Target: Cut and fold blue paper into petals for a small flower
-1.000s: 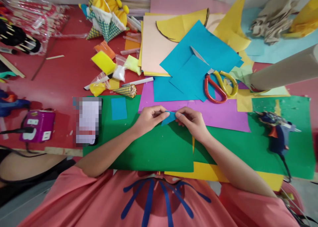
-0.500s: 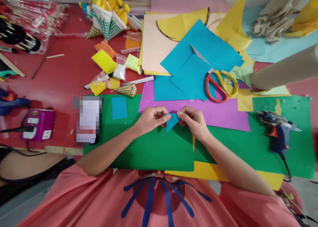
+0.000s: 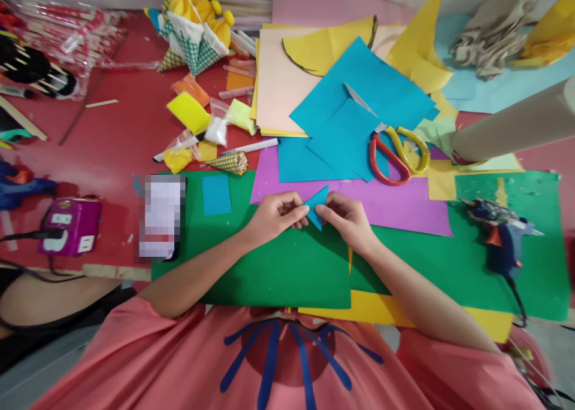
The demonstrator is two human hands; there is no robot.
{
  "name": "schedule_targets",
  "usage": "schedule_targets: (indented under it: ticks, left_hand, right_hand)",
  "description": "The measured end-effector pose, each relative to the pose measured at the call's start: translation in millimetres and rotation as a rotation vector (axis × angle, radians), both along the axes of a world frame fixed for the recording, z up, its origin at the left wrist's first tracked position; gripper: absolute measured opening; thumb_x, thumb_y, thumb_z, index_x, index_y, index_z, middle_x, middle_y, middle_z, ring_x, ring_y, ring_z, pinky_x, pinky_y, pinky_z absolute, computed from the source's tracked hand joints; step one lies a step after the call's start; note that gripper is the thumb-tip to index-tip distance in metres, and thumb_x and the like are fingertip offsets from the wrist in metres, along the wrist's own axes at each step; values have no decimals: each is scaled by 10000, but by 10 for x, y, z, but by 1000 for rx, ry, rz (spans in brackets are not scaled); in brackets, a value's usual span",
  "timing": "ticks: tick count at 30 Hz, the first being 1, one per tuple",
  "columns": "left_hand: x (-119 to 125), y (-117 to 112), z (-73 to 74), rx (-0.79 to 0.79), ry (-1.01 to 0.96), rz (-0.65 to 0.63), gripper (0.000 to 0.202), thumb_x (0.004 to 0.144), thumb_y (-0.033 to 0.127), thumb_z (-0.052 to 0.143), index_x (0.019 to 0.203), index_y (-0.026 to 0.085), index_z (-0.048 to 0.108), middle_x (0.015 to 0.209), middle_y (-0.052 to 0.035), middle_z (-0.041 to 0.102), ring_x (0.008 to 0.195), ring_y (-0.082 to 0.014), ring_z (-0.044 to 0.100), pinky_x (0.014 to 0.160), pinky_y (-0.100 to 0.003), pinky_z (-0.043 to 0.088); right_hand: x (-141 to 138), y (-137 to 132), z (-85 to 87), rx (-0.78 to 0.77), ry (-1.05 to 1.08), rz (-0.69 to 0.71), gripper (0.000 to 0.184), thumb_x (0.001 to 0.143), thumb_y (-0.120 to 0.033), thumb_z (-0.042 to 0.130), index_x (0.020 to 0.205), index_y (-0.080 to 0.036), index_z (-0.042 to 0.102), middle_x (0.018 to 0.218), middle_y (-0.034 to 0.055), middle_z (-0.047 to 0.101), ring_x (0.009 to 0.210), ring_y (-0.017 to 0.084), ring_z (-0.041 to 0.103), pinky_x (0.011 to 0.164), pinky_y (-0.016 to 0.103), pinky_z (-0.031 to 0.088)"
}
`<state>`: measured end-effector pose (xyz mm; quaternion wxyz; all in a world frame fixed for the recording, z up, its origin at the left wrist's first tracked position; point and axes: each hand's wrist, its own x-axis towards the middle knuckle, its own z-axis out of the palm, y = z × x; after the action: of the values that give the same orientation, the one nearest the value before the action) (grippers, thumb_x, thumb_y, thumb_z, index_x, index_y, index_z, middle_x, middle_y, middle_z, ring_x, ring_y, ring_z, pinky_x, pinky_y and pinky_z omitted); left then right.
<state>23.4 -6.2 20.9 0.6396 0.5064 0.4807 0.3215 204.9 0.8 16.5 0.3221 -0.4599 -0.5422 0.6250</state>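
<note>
A small blue paper triangle (image 3: 318, 202) is pinched between my two hands above the green sheet (image 3: 278, 278). My left hand (image 3: 279, 212) is closed, thumb and fingers gripping the triangle's left corner. On the other side, the thumb and fingers of my right hand (image 3: 345, 217) press on its right part, also closed. A small blue paper square (image 3: 216, 195) lies flat on the green sheet, left of my left hand. Just beyond the hands is a purple sheet (image 3: 404, 203). Scissors (image 3: 390, 152) with red and yellow handles rest on blue paper (image 3: 354, 93), blades apart.
At the right a glue gun (image 3: 505, 236) lies near a grey-white tube (image 3: 516, 123). Left are a blurred-out phone (image 3: 162, 215) and a purple power socket box (image 3: 70, 225). Clay packets (image 3: 188, 112) and a checked cone (image 3: 229, 161) lie further back. Part of another person shows at lower left.
The blue triangle has turned in my fingers: its point was downward, and now a corner points up and right. My right hand has shifted slightly left and lower along it.
</note>
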Motion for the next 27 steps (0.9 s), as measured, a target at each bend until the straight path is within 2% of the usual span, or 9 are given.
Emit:
schedule_targets:
  ticks: [4, 8, 12, 17, 23, 27]
  left_hand:
    - [-28, 6, -1, 43, 14, -34, 272, 850, 366, 555, 685, 151, 575, 614, -2, 656, 502, -56, 566, 488, -158, 453]
    - [-30, 17, 21, 54, 71, -71, 252, 821, 359, 569, 677, 152, 575, 578, 1, 632, 480, -63, 543, 468, -169, 437]
    - [-7, 12, 31, 7, 59, -108, 213, 789, 325, 588, 668, 157, 536, 594, 4, 641, 489, -64, 556, 484, -171, 448]
    - [20, -6, 37, -81, 50, -111, 280, 789, 369, 602, 636, 161, 493, 543, 15, 609, 505, -77, 591, 477, -163, 446]
    - [0, 3, 25, -77, 25, -71, 313, 790, 402, 620, 641, 154, 502, 558, 3, 633, 476, -61, 566, 463, -153, 442]
    - [-4, 2, 17, -68, 22, -36, 338, 787, 438, 625, 644, 155, 507, 562, -5, 643, 480, -68, 570, 473, -163, 457]
  right_hand:
    - [15, 7, -10, 1, 35, -7, 307, 826, -431, 596, 677, -186, 485, 560, -52, 448, 505, 73, 395, 491, 225, 317]
    - [34, 9, -16, -6, 13, -14, 307, 858, -443, 553, 695, -186, 504, 560, -54, 392, 508, 79, 356, 483, 229, 290]
    - [45, 5, -22, 27, -12, 37, 302, 879, -423, 529, 699, -184, 497, 571, -55, 367, 514, 76, 325, 492, 231, 277]
    - [27, -5, -18, 96, -19, 127, 308, 878, -418, 532, 686, -180, 496, 579, -58, 364, 513, 71, 301, 497, 232, 277]
    - [19, -18, 3, -14, 45, 118, 280, 862, -446, 551, 781, -178, 528, 625, -45, 443, 536, 70, 388, 498, 214, 328]
    - [28, -23, 13, -91, 135, 111, 272, 818, -437, 614, 842, -175, 545, 696, -22, 524, 573, 79, 489, 505, 208, 409]
